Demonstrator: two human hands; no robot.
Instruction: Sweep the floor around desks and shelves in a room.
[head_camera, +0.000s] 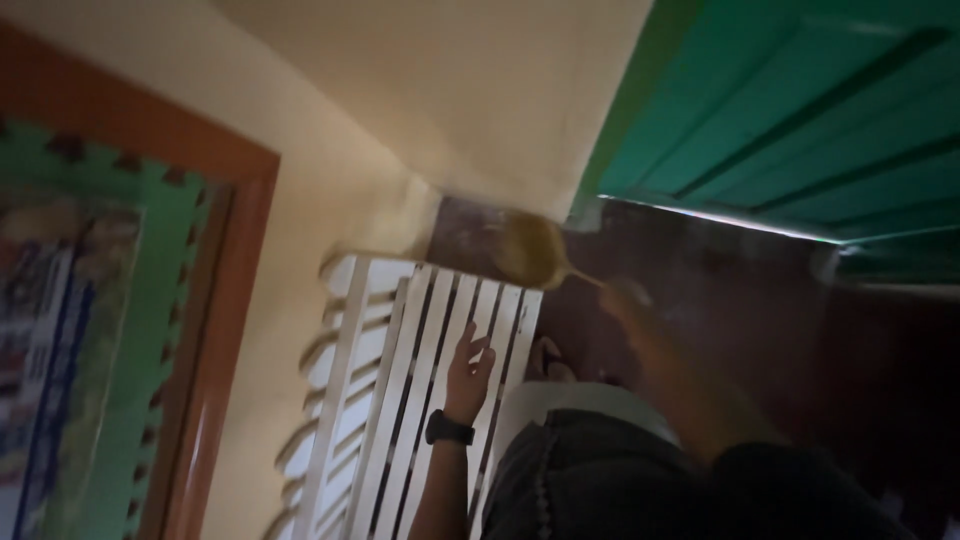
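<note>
The head camera looks down into a dim corner. The left hand (468, 368) lies flat on a white slatted chair (400, 400), with its fingers spread out and not gripping. A black watch (449, 428) sits on that wrist. The right hand (625, 295) is blurry, and it is closed around the thin handle of a small broom (533, 250). The yellow-brown brush end of the broom is down on the dark floor (740, 300), in the corner just past the top of the chair and near the cream wall (440, 90). A green door (800, 100) stands on the right. A bare foot (548, 362) shows beside the chair. A picture with a brown and green frame (150, 330) hangs on the left
</note>
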